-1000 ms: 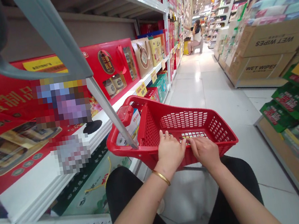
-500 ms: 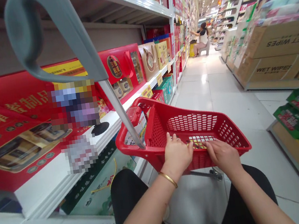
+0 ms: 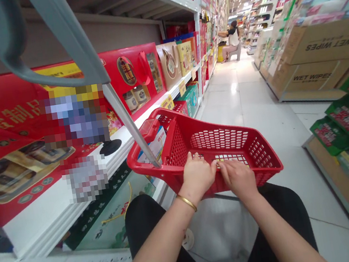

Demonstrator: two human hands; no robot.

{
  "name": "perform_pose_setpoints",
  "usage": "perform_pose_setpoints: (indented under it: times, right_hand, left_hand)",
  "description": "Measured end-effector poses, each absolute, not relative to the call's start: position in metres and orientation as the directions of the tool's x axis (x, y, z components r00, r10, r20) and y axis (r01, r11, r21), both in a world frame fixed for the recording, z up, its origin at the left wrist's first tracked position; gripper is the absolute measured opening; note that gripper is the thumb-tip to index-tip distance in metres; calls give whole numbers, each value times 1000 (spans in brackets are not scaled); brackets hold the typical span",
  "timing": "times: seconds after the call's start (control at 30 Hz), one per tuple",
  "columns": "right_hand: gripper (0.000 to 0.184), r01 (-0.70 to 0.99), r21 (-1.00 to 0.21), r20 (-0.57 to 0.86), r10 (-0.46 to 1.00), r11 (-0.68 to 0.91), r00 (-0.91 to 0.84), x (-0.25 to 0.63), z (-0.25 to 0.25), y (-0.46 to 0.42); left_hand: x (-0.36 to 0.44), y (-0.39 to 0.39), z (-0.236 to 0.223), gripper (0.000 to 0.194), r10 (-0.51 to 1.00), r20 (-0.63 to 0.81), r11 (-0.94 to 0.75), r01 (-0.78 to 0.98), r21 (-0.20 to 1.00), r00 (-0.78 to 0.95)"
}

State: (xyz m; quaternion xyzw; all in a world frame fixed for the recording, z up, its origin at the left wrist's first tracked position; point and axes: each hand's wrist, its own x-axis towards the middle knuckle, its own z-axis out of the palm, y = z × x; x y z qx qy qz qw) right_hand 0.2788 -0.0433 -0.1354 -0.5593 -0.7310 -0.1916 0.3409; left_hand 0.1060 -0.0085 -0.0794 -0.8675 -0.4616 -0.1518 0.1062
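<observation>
A red plastic shopping basket on wheels stands in front of my knees. Its grey pull handle rises up to the upper left. My left hand, with a gold bangle on the wrist, reaches over the near rim, fingers curled down inside. My right hand is right beside it, fingers bent over the same rim and pinched close to the left hand's. Whatever lies between the fingers is too small to make out. A white and red box stands in the basket's left end.
Shelves on the left carry red gift boxes and yellow price tags. Cardboard boxes marked WET WIPES and green packs line the right side. The tiled aisle runs ahead; a person sits far down it.
My right hand has moved left along the rim, back beside my left hand. The view has shifted, so the basket sits slightly further left than half a second ago.
</observation>
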Motion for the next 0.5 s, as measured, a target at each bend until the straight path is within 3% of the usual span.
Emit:
perform_pose_setpoints:
  times: [0.17, 0.33, 0.4, 0.5]
  right_hand:
    - [24, 935, -71, 699, 686, 348, -203, 306, -143, -45]
    - [28, 989, -96, 715, 699, 112, -10, 376, -156, -55]
    - [31, 991, -115, 730, 683, 70, 36, 370, -155, -52]
    - [32, 979, -132, 730, 684, 155, -10, 329, -148, -44]
  left_hand:
    - [104, -8, -79, 49, 748, 379, -577, 816, -34, 545]
    - [109, -8, -79, 52, 764, 380, -564, 826, 1, 522]
    - [112, -8, -78, 52, 773, 376, -554, 832, 8, 511]
    - [112, -8, -76, 51, 769, 384, -548, 836, -15, 511]
